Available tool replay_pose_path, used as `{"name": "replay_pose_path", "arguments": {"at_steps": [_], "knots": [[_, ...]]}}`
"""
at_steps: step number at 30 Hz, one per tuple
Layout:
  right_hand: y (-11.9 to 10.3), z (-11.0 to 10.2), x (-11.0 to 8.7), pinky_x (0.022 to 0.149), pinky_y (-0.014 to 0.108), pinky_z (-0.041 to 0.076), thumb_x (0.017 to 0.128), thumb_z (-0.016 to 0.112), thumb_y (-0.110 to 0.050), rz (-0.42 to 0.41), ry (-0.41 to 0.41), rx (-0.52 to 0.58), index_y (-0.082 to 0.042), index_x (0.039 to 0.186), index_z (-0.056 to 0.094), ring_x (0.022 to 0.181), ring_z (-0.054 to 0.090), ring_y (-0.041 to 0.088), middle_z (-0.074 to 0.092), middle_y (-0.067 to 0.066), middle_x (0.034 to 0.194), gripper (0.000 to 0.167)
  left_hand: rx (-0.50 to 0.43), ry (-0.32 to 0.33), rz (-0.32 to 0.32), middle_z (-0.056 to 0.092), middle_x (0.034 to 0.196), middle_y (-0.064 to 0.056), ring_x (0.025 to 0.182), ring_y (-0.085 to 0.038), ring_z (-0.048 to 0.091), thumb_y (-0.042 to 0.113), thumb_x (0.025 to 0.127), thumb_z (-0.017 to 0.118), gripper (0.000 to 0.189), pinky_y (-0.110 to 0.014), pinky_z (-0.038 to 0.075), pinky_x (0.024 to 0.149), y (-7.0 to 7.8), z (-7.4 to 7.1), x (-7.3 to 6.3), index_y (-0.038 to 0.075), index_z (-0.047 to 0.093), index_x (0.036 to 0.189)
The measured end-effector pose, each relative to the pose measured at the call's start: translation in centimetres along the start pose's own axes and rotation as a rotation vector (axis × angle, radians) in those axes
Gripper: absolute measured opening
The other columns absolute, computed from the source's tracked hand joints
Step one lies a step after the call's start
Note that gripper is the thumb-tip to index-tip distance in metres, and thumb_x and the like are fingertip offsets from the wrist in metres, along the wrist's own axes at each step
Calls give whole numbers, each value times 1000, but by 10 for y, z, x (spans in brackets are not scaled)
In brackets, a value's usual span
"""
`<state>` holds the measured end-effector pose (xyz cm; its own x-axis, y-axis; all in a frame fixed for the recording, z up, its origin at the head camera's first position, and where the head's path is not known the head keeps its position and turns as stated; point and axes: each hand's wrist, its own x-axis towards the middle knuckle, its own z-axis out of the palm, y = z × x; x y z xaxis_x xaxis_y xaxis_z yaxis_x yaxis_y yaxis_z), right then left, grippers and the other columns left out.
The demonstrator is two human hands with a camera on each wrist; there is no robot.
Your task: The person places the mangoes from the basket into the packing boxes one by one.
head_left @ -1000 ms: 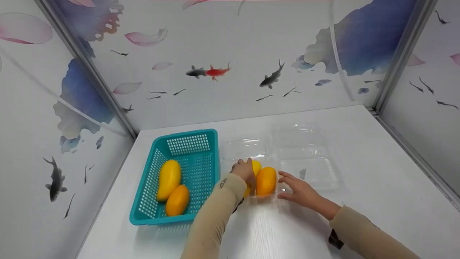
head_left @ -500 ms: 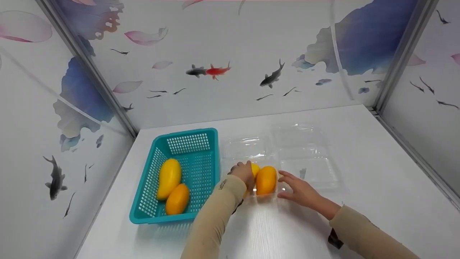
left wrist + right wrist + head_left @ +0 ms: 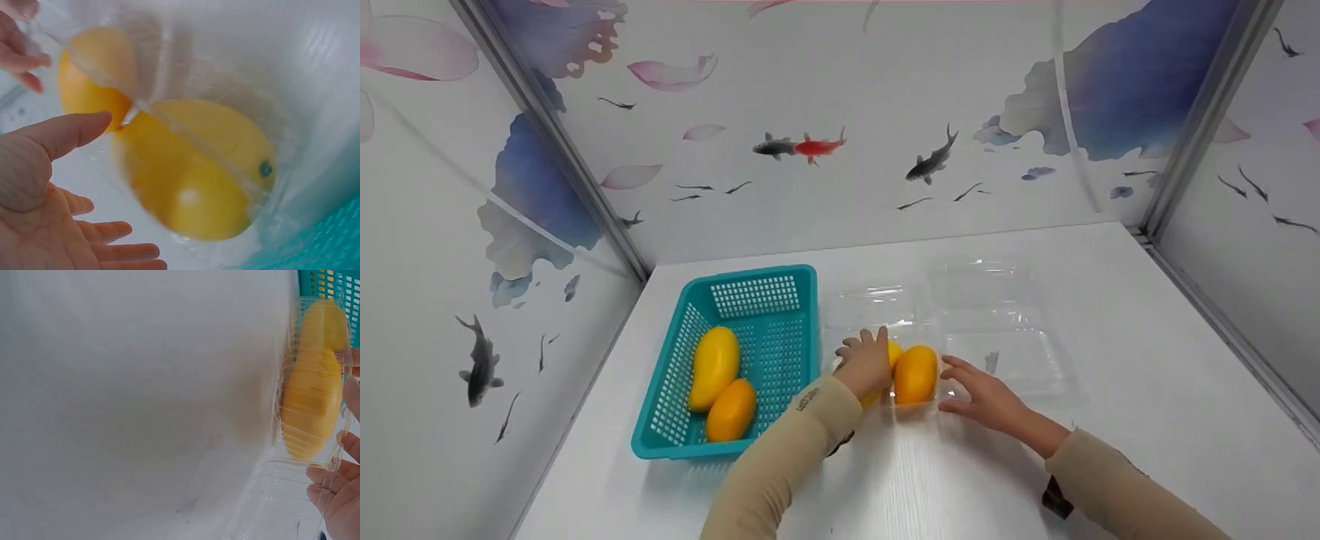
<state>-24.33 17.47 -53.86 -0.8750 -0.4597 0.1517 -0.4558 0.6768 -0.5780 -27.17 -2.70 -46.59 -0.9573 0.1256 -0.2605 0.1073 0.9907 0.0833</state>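
Two mangoes lie side by side in a clear plastic box (image 3: 919,409) at mid-table: an orange mango (image 3: 915,375) on the right and a yellow mango (image 3: 197,174) on the left, mostly hidden by my left hand in the head view. My left hand (image 3: 866,367) is above the yellow mango with its fingers straight and spread; the left wrist view shows its palm beside the fruit, holding nothing. My right hand (image 3: 990,397) stays at the box's right side, fingers relaxed, thumb apart from them and fingertips right at the clear rim (image 3: 337,450).
A teal basket (image 3: 812,322) stands on the left, with a yellow mango (image 3: 715,367) and an orange mango (image 3: 731,411) in it. More clear plastic compartments (image 3: 997,360) lie to the right and behind. Printed wall panels (image 3: 840,210) enclose the white table (image 3: 1117,300).
My left hand has let go of the yellow mango; its fingers have straightened and the forearm has shifted slightly left. The right hand stays in place, and the head view has shifted slightly.
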Motion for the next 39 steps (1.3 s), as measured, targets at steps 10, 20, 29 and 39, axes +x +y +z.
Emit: {"name": "replay_pose_path", "arguments": {"at_steps": [10, 20, 29, 39], "knots": [[1, 4, 1, 99, 49, 36, 78, 70, -29, 54, -3, 16, -9, 112, 56, 123, 44, 33, 38, 12, 142, 42, -300, 138, 132, 26, 145, -17, 126, -37, 34, 26, 84, 63, 75, -49, 30, 105, -20, 1, -67, 11, 21, 145], [6, 5, -2, 94, 49, 41, 79, 69, -32, -27, 37, -5, -6, 110, 56, 118, 48, 35, 42, 15, 139, 43, -574, 199, 98, 13, 148, -23, 135, -41, 16, 25, 84, 64, 80, -54, 22, 106, -38, 54, -98, 1, 17, 144], [8, 6, -3, 95, 49, 41, 80, 67, -34, -5, 45, -44, -7, 112, 57, 117, 49, 35, 43, 14, 138, 43, -708, 357, -65, -2, 150, -24, 137, -37, 5, 27, 88, 59, 81, -53, 11, 110, -36, 88, -81, -5, 9, 143], [11, 3, -6, 92, 49, 43, 81, 66, -33, -16, 53, -77, -11, 109, 60, 113, 52, 34, 45, 12, 137, 36, -764, 446, -46, 6, 148, -27, 136, -37, 11, 16, 93, 52, 69, -50, 15, 110, -39, 92, -70, -10, 10, 141]]}}
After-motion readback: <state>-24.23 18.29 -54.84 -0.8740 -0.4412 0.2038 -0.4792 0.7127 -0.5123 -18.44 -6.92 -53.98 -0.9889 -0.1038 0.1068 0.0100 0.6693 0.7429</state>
